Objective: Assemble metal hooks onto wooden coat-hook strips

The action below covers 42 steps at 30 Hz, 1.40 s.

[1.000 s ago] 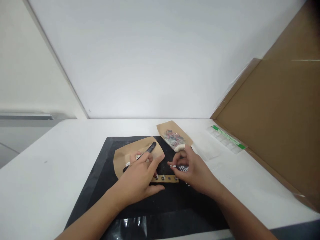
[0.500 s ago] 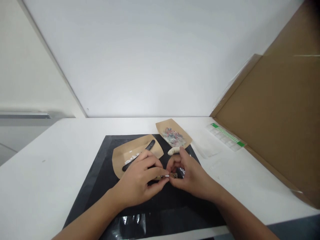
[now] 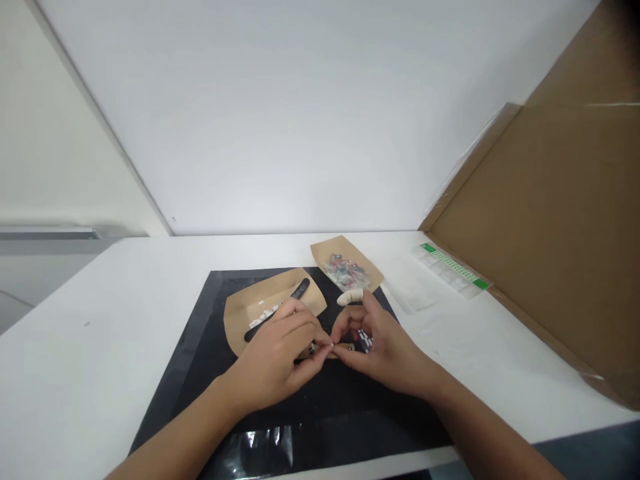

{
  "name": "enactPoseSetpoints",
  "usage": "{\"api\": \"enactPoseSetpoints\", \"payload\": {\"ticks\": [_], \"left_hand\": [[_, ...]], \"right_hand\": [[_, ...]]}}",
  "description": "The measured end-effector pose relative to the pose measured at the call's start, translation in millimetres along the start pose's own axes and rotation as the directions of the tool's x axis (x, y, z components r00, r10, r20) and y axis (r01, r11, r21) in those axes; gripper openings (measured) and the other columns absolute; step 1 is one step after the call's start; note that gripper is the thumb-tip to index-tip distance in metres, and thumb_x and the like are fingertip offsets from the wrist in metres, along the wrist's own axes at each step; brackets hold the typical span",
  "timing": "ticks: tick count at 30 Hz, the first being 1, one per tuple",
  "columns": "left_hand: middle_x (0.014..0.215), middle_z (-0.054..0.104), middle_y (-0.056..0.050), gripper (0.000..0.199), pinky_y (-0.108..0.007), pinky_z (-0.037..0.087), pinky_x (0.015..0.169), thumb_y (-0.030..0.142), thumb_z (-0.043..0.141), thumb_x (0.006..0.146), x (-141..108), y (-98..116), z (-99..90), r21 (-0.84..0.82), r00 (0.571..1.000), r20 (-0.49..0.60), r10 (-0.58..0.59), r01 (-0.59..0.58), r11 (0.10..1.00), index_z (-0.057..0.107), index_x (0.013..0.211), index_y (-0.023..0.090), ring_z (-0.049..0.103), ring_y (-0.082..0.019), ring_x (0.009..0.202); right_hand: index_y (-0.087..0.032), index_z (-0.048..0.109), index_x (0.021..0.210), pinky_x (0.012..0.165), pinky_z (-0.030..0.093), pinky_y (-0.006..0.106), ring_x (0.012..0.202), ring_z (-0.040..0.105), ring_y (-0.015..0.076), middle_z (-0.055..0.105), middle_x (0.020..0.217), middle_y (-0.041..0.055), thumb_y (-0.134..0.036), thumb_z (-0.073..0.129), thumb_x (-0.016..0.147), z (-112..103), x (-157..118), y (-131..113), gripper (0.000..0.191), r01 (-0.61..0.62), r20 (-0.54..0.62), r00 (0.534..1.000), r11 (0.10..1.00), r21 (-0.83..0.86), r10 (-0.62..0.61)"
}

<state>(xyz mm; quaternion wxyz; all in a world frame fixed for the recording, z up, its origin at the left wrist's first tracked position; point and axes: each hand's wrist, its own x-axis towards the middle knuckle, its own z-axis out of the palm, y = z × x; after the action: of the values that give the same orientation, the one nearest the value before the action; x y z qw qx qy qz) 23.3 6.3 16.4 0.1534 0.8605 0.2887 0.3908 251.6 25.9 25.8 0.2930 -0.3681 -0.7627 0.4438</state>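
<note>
My left hand (image 3: 283, 350) is closed, its thumb and index finger pinched at a tiny white piece (image 3: 331, 345). The thumb and index fingertips of my right hand (image 3: 387, 343) meet it from the other side, also closed. A pale wrap or finger cot (image 3: 350, 297) covers one raised right finger. Just beneath the fingertips lies a small tan item (image 3: 346, 347) with dark bits, mostly hidden. Several white pieces on a dark strip (image 3: 366, 341) show behind the right hand. Left of them, a brown paper tray (image 3: 237, 310) holds small white bits and a black curved stick (image 3: 301, 289).
Under the hands lies a black mat (image 3: 200, 333) on the white table (image 3: 65, 347). Behind it stands a second paper tray (image 3: 325, 250) with small plastic-bagged parts (image 3: 345, 272). A clear compartment case (image 3: 453, 270) with a green label lies near the cardboard panel (image 3: 565, 233) at right.
The fingertips of both hands have drawn closer together around the white piece, so less of it shows. The right hand has shifted slightly, and more of the dark strip is visible.
</note>
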Motion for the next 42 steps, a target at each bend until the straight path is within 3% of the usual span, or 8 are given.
{"api": "enactPoseSetpoints", "payload": {"ticks": [9, 16, 26, 33, 36, 39, 42], "left_hand": [[0.092, 0.067, -0.003, 0.006, -0.041, 0.045, 0.095, 0.017, 0.057, 0.101, -1, 3, -5.5, -0.002, 0.992, 0.083, -0.092, 0.093, 0.996, 0.062, 0.100, 0.020, 0.057, -0.021, 0.094], [0.088, 0.064, -0.003, 0.006, -0.039, 0.046, 0.093, 0.017, 0.059, 0.100, -1, 4, -4.8, -0.044, 0.993, 0.005, -0.119, 0.119, 0.992, 0.062, 0.097, 0.021, 0.056, -0.020, 0.092], [0.090, 0.069, -0.003, 0.009, -0.036, 0.050, 0.086, 0.016, 0.065, 0.099, 2, 3, -7.6, -0.065, 0.990, -0.123, -0.063, 0.056, 0.996, 0.071, 0.104, 0.021, 0.058, -0.018, 0.089], [0.093, 0.072, -0.005, 0.021, -0.039, 0.054, 0.086, 0.015, 0.067, 0.097, 3, 0, -6.9, -0.040, 0.981, -0.191, -0.035, 0.028, 0.999, 0.074, 0.115, 0.023, 0.062, -0.020, 0.092], [0.095, 0.072, -0.007, 0.021, -0.031, 0.058, 0.071, 0.014, 0.067, 0.096, 2, -1, -3.6, -0.062, 0.975, -0.216, -0.059, 0.047, 0.997, 0.075, 0.114, 0.022, 0.065, -0.019, 0.090], [0.097, 0.072, -0.009, 0.019, -0.018, 0.052, 0.049, 0.014, 0.066, 0.096, 0, 0, -0.5, -0.137, 0.967, -0.222, -0.122, 0.093, 0.986, 0.076, 0.111, 0.020, 0.067, -0.015, 0.081], [0.097, 0.074, -0.008, 0.017, -0.012, 0.048, 0.042, 0.014, 0.068, 0.095, -1, 0, 2.3, -0.189, 0.953, -0.244, -0.177, 0.133, 0.973, 0.077, 0.108, 0.020, 0.068, -0.013, 0.076]], "right_hand": [[-0.027, 0.037, 0.102, 0.078, 0.054, 0.035, 0.092, 0.070, 0.0177, 0.072, 0.102, 0.0017, -0.024, 0.073, 0.093, 4, 0, -3, 0.038, 0.033, 0.011, 0.999, 0.992, 0.118, -0.035], [-0.026, 0.044, 0.102, 0.082, 0.055, 0.035, 0.091, 0.069, 0.0168, 0.071, 0.099, 0.0014, -0.027, 0.077, 0.092, 6, -1, -9, 0.035, 0.060, -0.009, 0.998, 0.969, 0.240, -0.059], [-0.025, 0.050, 0.104, 0.072, 0.051, 0.031, 0.087, 0.069, 0.0171, 0.075, 0.097, 0.0022, -0.029, 0.079, 0.092, 7, 0, -2, 0.031, 0.061, -0.118, 0.993, 0.951, 0.304, -0.026], [-0.025, 0.055, 0.101, 0.073, 0.058, 0.035, 0.088, 0.075, 0.0208, 0.078, 0.094, 0.0040, -0.028, 0.079, 0.091, 11, 0, 3, 0.026, 0.136, -0.270, 0.958, 0.981, 0.140, -0.095], [-0.026, 0.057, 0.098, 0.070, 0.060, 0.036, 0.084, 0.075, 0.0216, 0.078, 0.093, 0.0047, -0.026, 0.078, 0.090, 14, -1, 7, 0.023, 0.161, -0.345, 0.926, 0.987, -0.003, -0.153], [-0.026, 0.060, 0.096, 0.067, 0.059, 0.035, 0.080, 0.074, 0.0213, 0.077, 0.092, 0.0045, -0.025, 0.076, 0.090, 16, -2, 8, 0.018, 0.178, -0.394, 0.891, 0.971, -0.160, -0.228], [-0.026, 0.061, 0.094, 0.067, 0.058, 0.034, 0.078, 0.073, 0.0201, 0.076, 0.091, 0.0033, -0.024, 0.073, 0.092, 18, -2, 4, 0.013, 0.168, -0.411, 0.866, 0.940, -0.298, -0.285]]}}
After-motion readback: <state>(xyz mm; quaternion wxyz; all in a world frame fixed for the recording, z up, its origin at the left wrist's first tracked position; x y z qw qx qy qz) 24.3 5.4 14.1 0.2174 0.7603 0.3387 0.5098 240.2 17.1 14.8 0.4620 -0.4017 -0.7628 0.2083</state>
